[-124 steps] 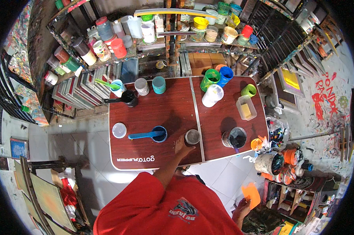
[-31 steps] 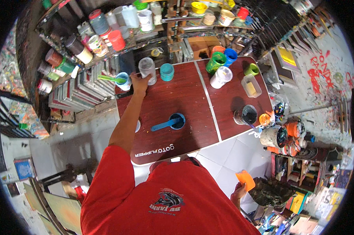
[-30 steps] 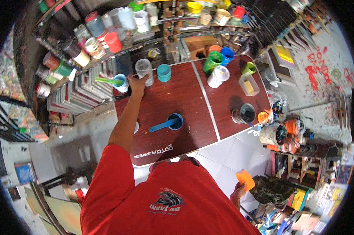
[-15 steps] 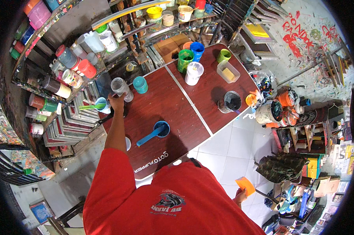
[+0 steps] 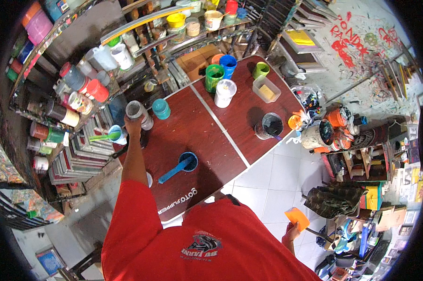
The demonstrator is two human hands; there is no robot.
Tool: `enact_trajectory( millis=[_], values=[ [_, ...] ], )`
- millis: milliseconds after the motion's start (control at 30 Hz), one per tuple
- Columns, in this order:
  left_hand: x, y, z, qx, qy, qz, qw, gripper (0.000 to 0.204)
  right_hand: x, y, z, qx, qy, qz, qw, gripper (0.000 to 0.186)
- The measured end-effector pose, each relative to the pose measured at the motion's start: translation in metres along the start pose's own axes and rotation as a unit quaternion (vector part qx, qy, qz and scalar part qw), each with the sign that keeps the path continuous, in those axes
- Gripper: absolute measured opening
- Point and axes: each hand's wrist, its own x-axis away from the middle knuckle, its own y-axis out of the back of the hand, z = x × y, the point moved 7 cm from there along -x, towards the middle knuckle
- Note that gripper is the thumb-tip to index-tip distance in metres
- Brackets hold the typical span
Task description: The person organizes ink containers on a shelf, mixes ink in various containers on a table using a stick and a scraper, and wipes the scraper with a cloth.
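Observation:
On the left side of the dark red table, my left hand closes around the near side of a cloudy grey plastic tub. A teal tub stands just right of it. To the left is a light blue cup with a green-handled tool lying across it. Nearer me sits a blue paint cup, a blue spatula leaning out of it. Away from the table, low on the right, my right hand grips a flat orange scraper.
At the table's far end stand a green cup, a blue cup, a white tub and a clear box. A dark-stained bucket is at the right edge. Shelves of paint jars line the left; stacked frames lean below.
The view has shifted slightly, so the table sits lower and farther left. My left hand stays at the grey tub. The orange scraper in my right hand has tilted a little.

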Motion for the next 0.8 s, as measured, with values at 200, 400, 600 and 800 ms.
enact_trajectory(
  millis=[200,400,600,800],
  values=[
    [-0.017,0.001,0.042,0.022,-0.001,-0.04,0.999,0.081,0.014,-0.005,0.019,-0.016,-0.004,-0.001,1.0,0.018],
    [-0.023,0.005,0.049,0.053,-0.078,-0.061,0.994,0.082,0.016,0.021,0.012,-0.025,-0.03,-0.025,0.999,0.018],
    [-0.01,0.014,0.033,0.021,-0.057,-0.083,0.995,0.078,0.009,0.063,-0.002,-0.058,-0.011,-0.072,0.996,0.018],
    [0.037,0.025,-0.072,0.205,-0.073,-0.021,0.976,0.066,-0.051,0.071,-0.028,-0.072,0.011,-0.08,0.994,0.017]
  ],
)
